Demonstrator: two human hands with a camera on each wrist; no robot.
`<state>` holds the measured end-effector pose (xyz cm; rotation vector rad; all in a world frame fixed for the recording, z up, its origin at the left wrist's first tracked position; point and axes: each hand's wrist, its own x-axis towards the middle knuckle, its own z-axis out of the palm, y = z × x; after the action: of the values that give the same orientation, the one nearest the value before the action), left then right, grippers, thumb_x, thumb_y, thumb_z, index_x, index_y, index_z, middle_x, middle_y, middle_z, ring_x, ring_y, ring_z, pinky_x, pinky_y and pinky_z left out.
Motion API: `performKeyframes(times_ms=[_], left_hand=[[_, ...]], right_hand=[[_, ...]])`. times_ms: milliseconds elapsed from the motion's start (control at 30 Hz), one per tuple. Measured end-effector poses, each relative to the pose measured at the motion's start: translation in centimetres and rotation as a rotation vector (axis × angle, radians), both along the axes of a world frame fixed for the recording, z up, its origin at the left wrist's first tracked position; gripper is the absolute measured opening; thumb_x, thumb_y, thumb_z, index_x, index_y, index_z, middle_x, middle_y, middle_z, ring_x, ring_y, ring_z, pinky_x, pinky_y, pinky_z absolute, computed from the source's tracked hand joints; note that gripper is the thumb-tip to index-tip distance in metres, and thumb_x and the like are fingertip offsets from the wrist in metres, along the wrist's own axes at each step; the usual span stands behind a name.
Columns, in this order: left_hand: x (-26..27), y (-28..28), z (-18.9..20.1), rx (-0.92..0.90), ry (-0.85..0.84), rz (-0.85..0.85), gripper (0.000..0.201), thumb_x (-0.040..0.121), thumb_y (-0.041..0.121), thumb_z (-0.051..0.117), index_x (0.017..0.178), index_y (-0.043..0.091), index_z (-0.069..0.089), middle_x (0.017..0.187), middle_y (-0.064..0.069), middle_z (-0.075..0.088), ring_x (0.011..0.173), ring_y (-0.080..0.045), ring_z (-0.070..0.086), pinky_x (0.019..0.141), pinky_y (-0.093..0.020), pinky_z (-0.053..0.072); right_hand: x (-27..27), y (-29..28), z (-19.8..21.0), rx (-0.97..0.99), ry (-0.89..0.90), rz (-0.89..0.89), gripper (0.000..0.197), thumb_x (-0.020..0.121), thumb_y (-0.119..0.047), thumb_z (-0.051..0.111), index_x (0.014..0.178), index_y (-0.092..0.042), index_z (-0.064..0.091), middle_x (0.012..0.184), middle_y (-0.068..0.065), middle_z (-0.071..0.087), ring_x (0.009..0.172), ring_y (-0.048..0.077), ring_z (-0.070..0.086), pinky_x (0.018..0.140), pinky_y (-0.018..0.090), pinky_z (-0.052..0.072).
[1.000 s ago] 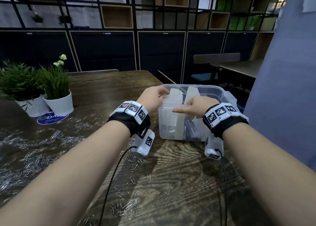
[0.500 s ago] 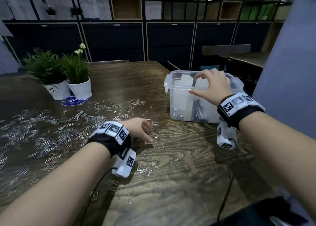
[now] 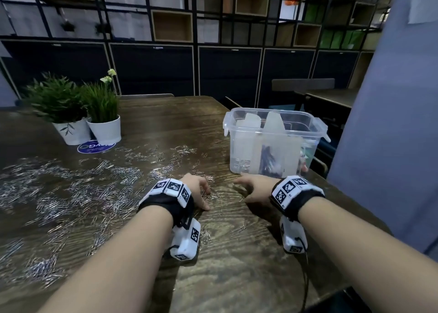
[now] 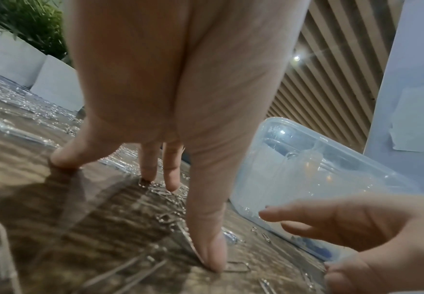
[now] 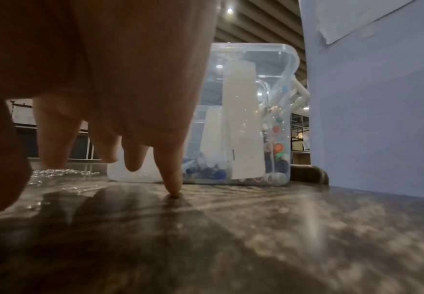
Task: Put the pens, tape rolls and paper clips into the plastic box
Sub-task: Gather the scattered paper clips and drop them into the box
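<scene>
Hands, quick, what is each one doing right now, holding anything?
Left hand: open, fingertips down on the table among the paper clips, gripping nothing.
Right hand: open, fingers spread, holding nothing.

right hand (image 5: 100, 83) fingertip on table (image 5: 256, 238), plastic box (image 5: 243, 119) beyond

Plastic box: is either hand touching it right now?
No: in the head view the left hand and right hand are down on the table, short of the plastic box.
</scene>
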<state>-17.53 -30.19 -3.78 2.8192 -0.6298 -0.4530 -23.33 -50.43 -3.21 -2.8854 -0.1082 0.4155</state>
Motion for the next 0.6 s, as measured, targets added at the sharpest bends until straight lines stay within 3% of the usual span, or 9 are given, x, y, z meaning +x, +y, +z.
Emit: performKeyframes(times_ms=[100, 233, 333, 400, 500, 600], left_hand=[[0.3, -0.4, -0.1, -0.035, 0.008, 0.013, 0.048, 0.071, 0.031, 0.083, 0.115, 0.023, 0.064, 0.117, 0.0, 0.054, 0.11, -0.018, 0.056, 0.081, -0.023, 0.041], [0.9, -0.8, -0.3, -0.041, 0.057, 0.011, 0.041, 0.072, 0.028, 0.083, 0.107, 0.02, 0.063, 0.104, 0.002, 0.059, 0.09, -0.013, 0.053, 0.069, -0.021, 0.039], [1.6, -1.1, -0.7, -0.041, 0.048, 0.009, 0.032, 0.074, 0.027, 0.081, 0.094, 0.019, 0.058, 0.089, 0.006, 0.058, 0.084, -0.013, 0.051, 0.054, -0.019, 0.036], [1.9, -1.4, -0.9, -0.028, 0.045, 0.02, 0.027, 0.077, 0.026, 0.078, 0.086, 0.017, 0.055, 0.082, 0.008, 0.057, 0.08, -0.013, 0.051, 0.057, -0.021, 0.037], [2.3, -1.8, -0.9, 0.036, 0.045, 0.027, 0.023, 0.081, 0.03, 0.074, 0.08, 0.016, 0.056, 0.095, -0.001, 0.064, 0.084, -0.016, 0.053, 0.072, -0.025, 0.04], [2.2, -1.9, -0.7, 0.102, 0.033, 0.053, 0.035, 0.083, 0.033, 0.071, 0.107, 0.007, 0.067, 0.111, -0.007, 0.068, 0.093, -0.019, 0.06, 0.079, -0.029, 0.046]], right_hand=[[1.6, 0.3, -0.3, -0.06, 0.046, 0.021, 0.071, 0.089, -0.005, 0.059, 0.151, -0.026, 0.032, 0.163, 0.006, 0.009, 0.143, 0.024, 0.03, 0.113, 0.031, 0.033], [2.2, 0.4, -0.5, -0.076, 0.002, 0.06, 0.053, 0.092, -0.015, 0.063, 0.142, -0.022, 0.048, 0.146, -0.001, 0.049, 0.127, 0.018, 0.05, 0.101, 0.026, 0.039], [2.2, 0.3, -0.5, -0.044, -0.054, 0.009, 0.043, 0.089, -0.018, 0.069, 0.131, -0.021, 0.061, 0.134, -0.004, 0.06, 0.12, 0.016, 0.056, 0.099, 0.023, 0.041], [2.5, 0.6, -0.6, -0.108, -0.035, 0.017, 0.037, 0.09, -0.016, 0.066, 0.127, -0.019, 0.064, 0.132, -0.001, 0.062, 0.118, 0.021, 0.058, 0.101, 0.027, 0.044], [2.8, 1.2, -0.6, -0.168, -0.03, 0.015, 0.032, 0.091, -0.013, 0.061, 0.123, -0.017, 0.067, 0.125, 0.006, 0.065, 0.112, 0.027, 0.061, 0.097, 0.031, 0.047], [2.9, 1.2, -0.6, -0.138, -0.037, -0.013, 0.025, 0.089, -0.014, 0.067, 0.113, -0.014, 0.072, 0.115, 0.005, 0.07, 0.106, 0.025, 0.064, 0.092, 0.026, 0.048]])
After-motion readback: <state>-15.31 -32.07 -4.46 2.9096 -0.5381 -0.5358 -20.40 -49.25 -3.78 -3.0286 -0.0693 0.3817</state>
